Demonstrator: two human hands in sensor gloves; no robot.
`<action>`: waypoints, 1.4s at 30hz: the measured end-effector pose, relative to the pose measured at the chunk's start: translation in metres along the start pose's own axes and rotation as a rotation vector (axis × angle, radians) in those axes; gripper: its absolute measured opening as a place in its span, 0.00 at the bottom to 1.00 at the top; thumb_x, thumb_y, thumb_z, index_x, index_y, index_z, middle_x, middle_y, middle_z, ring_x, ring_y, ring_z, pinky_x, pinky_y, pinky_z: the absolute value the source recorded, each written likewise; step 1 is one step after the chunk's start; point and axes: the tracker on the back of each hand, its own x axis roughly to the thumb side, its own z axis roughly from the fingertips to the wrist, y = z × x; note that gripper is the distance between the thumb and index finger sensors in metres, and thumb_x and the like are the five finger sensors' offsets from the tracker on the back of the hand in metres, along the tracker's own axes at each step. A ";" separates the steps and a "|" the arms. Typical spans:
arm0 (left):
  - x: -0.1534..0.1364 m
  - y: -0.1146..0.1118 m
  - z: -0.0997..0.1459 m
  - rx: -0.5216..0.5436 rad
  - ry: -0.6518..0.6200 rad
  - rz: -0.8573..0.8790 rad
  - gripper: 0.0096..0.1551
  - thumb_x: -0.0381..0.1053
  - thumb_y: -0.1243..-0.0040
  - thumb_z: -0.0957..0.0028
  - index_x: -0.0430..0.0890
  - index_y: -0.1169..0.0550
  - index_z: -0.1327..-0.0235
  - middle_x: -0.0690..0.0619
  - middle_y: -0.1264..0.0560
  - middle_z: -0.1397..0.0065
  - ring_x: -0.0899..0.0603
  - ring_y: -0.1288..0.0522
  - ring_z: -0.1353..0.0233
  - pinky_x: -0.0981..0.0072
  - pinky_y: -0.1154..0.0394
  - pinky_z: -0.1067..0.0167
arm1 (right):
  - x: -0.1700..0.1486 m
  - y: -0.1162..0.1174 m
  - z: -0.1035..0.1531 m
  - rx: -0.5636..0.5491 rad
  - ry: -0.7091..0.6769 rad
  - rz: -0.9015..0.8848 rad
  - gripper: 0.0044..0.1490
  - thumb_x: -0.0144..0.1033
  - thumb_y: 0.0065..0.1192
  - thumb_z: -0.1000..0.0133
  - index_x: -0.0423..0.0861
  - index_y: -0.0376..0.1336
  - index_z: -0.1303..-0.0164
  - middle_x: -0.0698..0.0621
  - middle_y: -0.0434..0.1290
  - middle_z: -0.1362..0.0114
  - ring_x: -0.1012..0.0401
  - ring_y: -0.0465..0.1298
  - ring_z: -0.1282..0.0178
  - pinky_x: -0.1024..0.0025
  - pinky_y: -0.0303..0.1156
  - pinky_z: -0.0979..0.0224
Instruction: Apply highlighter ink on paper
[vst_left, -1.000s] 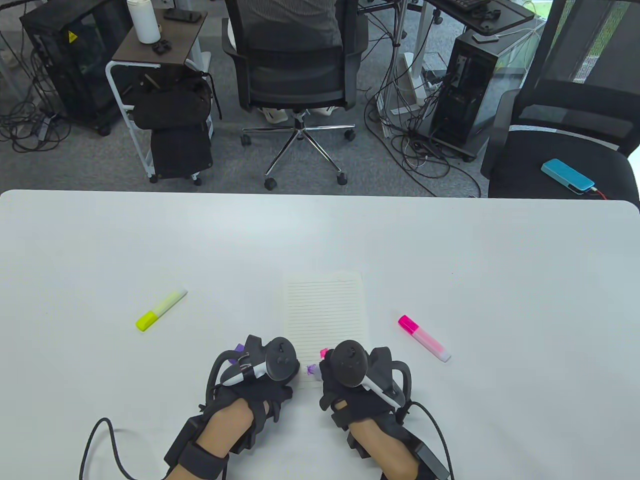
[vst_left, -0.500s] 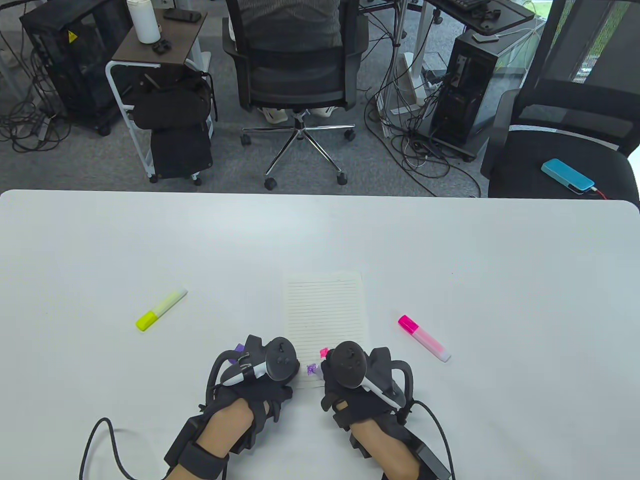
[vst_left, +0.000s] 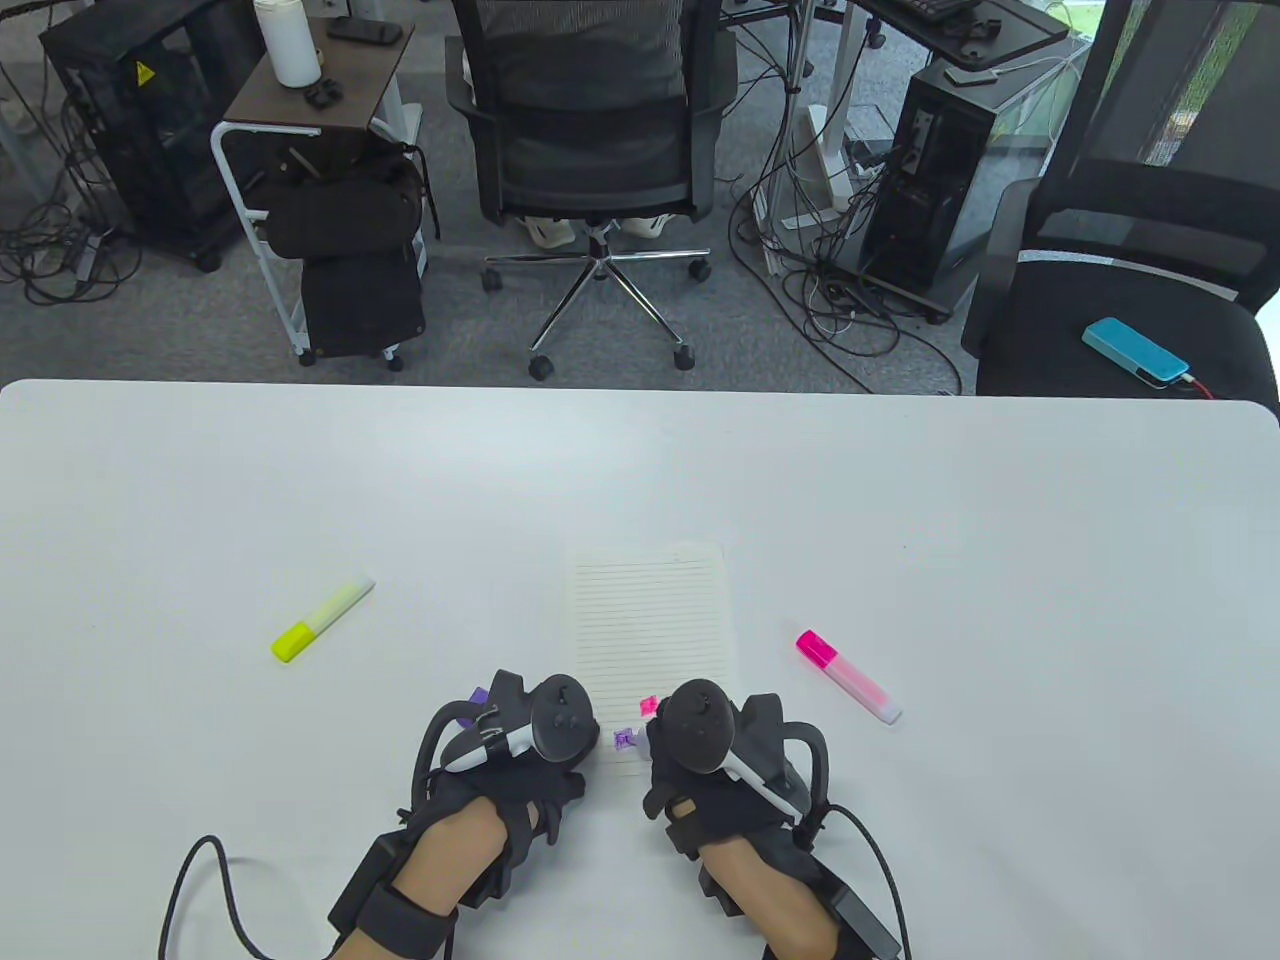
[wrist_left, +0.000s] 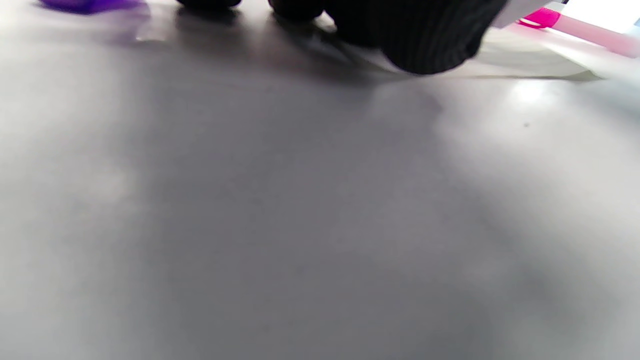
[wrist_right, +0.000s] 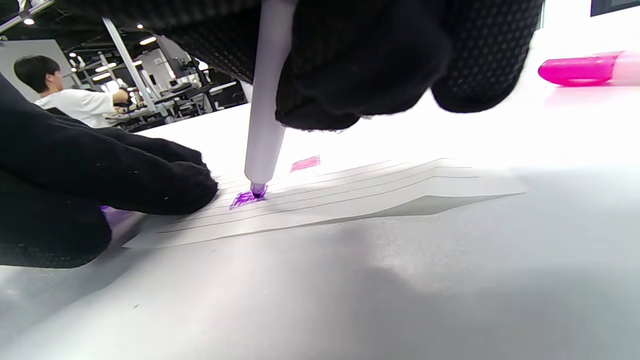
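Note:
A lined paper sheet (vst_left: 650, 630) lies at the table's front middle. My right hand (vst_left: 700, 745) grips a purple highlighter (wrist_right: 267, 115) nearly upright, its tip touching a purple mark (wrist_right: 245, 199) at the sheet's near left corner. A small pink mark (wrist_right: 305, 163) sits just beyond it. My left hand (vst_left: 520, 740) rests on the sheet's left edge, fingertips (wrist_right: 165, 172) close to the pen tip. A purple cap (wrist_left: 90, 5) shows at its outer fingers, which seem to hold it. In the left wrist view a blurred fingertip (wrist_left: 430, 40) meets the table.
A yellow highlighter (vst_left: 322, 618) lies capped to the left of the sheet. To the right a pink highlighter (vst_left: 848, 676) lies capped. The white table (vst_left: 900, 480) stretches far behind. Office chairs, computers and a seated person stand beyond its far edge.
My right hand has shifted very slightly right over the purple mark. The left hand, the sheet and both loose highlighters have stayed put.

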 end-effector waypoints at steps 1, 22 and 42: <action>0.000 0.000 0.000 0.001 0.000 0.000 0.37 0.58 0.41 0.53 0.57 0.35 0.27 0.55 0.47 0.17 0.30 0.46 0.20 0.31 0.50 0.27 | 0.000 0.001 0.000 -0.008 -0.012 -0.008 0.24 0.42 0.60 0.33 0.42 0.68 0.33 0.44 0.81 0.51 0.53 0.80 0.67 0.46 0.74 0.39; 0.000 0.000 0.000 0.000 -0.001 -0.002 0.37 0.58 0.41 0.53 0.57 0.35 0.27 0.55 0.48 0.17 0.30 0.46 0.20 0.31 0.50 0.27 | -0.002 -0.001 0.002 0.017 -0.019 -0.012 0.23 0.43 0.60 0.33 0.43 0.68 0.33 0.44 0.81 0.51 0.53 0.80 0.66 0.47 0.74 0.39; 0.000 0.000 0.000 0.000 -0.001 -0.002 0.37 0.58 0.41 0.53 0.57 0.35 0.27 0.55 0.48 0.17 0.30 0.46 0.20 0.31 0.50 0.27 | -0.001 0.000 0.002 0.012 -0.004 -0.015 0.24 0.43 0.60 0.33 0.42 0.68 0.33 0.44 0.81 0.50 0.53 0.80 0.66 0.46 0.74 0.39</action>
